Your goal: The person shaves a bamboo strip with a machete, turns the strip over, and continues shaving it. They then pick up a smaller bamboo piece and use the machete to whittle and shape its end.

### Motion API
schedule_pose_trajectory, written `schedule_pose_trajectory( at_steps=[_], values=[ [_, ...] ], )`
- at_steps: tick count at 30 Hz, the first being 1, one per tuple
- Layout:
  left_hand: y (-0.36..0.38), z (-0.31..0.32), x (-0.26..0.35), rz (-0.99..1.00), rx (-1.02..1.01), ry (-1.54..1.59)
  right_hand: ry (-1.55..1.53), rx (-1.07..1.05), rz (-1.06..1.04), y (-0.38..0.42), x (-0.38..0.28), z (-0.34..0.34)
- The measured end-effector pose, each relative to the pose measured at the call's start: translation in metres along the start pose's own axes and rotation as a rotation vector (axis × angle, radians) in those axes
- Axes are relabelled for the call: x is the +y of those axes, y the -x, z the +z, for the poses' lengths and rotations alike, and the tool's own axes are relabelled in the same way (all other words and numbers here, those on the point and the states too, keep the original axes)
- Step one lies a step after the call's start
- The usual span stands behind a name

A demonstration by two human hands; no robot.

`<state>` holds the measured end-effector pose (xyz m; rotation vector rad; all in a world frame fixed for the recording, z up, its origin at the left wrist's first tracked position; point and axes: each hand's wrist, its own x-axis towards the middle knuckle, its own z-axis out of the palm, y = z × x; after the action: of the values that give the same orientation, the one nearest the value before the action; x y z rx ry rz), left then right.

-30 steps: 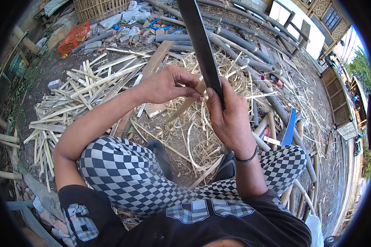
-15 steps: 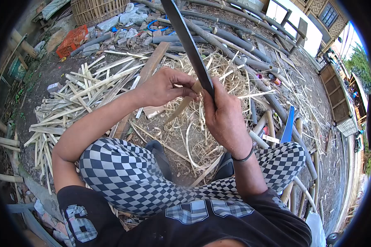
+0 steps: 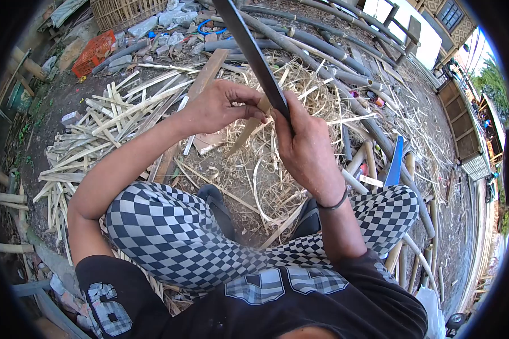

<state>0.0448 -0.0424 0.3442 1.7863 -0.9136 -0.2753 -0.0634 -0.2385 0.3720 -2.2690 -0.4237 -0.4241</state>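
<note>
My left hand [image 3: 227, 107] pinches a flat bamboo strip [image 3: 245, 136] between thumb and fingers, and the strip slants down toward the ground. My right hand [image 3: 310, 148] is wrapped round the lower end of a long dark blade [image 3: 251, 55], which rises up and to the left past the top of the view. Close to my right thumb, the blade's lower part meets or nearly meets the strip; the exact contact is hidden by my fingers. Beneath both hands lies a heap of curly bamboo shavings [image 3: 277, 181].
Split bamboo strips [image 3: 119, 121] lie piled at the left, beside a wooden plank [image 3: 208, 73]. A blue saw blade [image 3: 395, 161] leans near my right knee. Bamboo poles [image 3: 322, 51] stretch across the back. An orange crate [image 3: 94, 53] and a woven basket [image 3: 127, 12] stand at the upper left.
Both hands, with the strip and blade, have shifted slightly up and left in the view, along with a small camera shift. Each hand keeps its hold.
</note>
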Motion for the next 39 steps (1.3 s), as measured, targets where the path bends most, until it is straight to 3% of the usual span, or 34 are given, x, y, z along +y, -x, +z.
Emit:
schedule_pose_trajectory(
  at_steps=[4,7,11,14,18,24,26,28,32,35,38,39],
  values=[
    [-0.001,-0.006,0.016,0.093,-0.01,-0.108,-0.027,0.084,-0.051,-0.006,0.0,0.0],
    [-0.003,-0.002,0.003,-0.016,-0.018,-0.092,-0.027,0.01,-0.013,-0.005,0.007,0.004],
    [-0.002,-0.007,0.01,0.099,-0.018,-0.049,-0.074,0.072,-0.045,-0.003,-0.004,-0.004],
    [-0.004,-0.003,-0.003,-0.001,-0.009,-0.048,-0.039,-0.004,0.032,-0.005,0.007,0.003],
    [-0.004,-0.009,0.011,0.085,-0.03,-0.018,-0.011,0.054,-0.022,-0.003,-0.003,-0.002],
    [-0.006,-0.012,0.006,0.01,-0.001,-0.087,0.037,0.022,-0.078,-0.009,0.015,0.009],
    [-0.004,-0.008,0.008,0.053,0.009,0.041,0.041,0.003,-0.036,-0.005,0.011,0.005],
    [-0.004,-0.007,0.0,-0.053,-0.003,-0.073,0.083,0.001,-0.076,-0.002,0.026,0.014],
    [-0.004,-0.009,-0.006,-0.09,-0.055,0.079,0.071,0.008,-0.037,-0.007,0.028,0.017],
    [-0.003,-0.007,-0.016,-0.099,-0.049,-0.064,0.1,-0.037,0.127,-0.007,0.024,0.011],
    [-0.002,-0.012,-0.009,-0.118,-0.125,-0.101,0.116,-0.039,0.119,-0.008,0.028,0.01],
    [0.0,-0.02,0.018,-0.194,-0.153,-0.398,0.114,-0.034,0.122,-0.008,0.028,0.009]
  ],
)
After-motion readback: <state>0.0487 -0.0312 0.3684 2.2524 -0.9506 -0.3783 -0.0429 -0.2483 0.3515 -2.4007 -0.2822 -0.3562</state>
